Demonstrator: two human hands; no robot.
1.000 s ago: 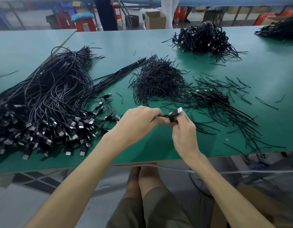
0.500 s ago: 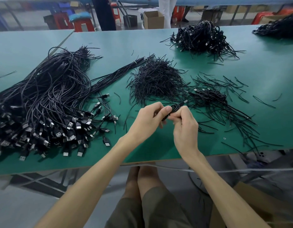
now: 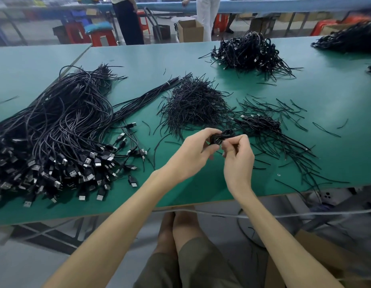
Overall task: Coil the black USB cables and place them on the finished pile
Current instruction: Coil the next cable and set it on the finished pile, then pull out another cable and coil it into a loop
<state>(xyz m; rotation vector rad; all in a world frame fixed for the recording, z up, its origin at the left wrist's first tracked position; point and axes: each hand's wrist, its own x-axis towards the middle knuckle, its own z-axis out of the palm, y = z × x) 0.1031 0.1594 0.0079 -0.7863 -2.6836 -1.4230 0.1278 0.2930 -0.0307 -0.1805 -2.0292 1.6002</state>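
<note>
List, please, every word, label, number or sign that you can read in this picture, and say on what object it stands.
None can be read.
Cardboard box beyond the table: no print shows on the visible sides.
USB plugs on the green table: any marks are too small to read.
Coiled cable held by the left hand and right hand: plain black.

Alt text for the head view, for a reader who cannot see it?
Two bare hands, left hand and right hand, hold a small coiled black cable above a green table. Uncoiled USB cables are heaped left, a coiled pile far back.
</note>
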